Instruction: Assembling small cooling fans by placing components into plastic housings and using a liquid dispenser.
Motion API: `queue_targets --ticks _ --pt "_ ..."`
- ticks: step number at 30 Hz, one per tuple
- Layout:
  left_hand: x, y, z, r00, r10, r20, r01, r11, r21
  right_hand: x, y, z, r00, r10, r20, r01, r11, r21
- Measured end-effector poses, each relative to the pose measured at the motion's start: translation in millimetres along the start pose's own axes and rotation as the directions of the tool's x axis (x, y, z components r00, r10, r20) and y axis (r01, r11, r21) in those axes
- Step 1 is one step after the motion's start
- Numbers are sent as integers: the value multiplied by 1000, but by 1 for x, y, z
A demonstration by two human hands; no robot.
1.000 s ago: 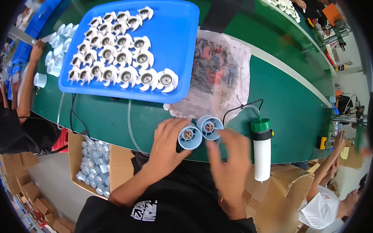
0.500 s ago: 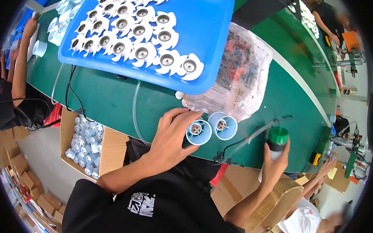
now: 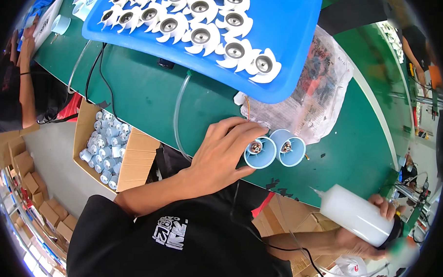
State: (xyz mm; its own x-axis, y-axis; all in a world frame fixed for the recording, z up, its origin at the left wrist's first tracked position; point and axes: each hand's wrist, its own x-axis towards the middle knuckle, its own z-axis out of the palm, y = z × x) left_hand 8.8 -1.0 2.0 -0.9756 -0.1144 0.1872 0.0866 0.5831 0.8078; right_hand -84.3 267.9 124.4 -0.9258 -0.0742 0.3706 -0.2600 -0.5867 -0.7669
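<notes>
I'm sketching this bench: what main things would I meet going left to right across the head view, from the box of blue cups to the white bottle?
Box of blue cups, clear tube, left hand, blue cup in that hand, second blue cup, white bottle.

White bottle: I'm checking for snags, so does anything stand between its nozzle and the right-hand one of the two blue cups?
Nothing visible does: only green tabletop shows between the white bottle in the right hand and that blue cup.
</notes>
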Motion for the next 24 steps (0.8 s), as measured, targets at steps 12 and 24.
queue_targets --ticks 12,24 --pt "0 -3 5 997 17 -80 -19 1000 -20 -3 79 32 996 44 -84 -33 991 126" --pt "1 -3 5 998 20 -66 -21 1000 -18 -7 88 35 998 36 -46 -30 993 115"
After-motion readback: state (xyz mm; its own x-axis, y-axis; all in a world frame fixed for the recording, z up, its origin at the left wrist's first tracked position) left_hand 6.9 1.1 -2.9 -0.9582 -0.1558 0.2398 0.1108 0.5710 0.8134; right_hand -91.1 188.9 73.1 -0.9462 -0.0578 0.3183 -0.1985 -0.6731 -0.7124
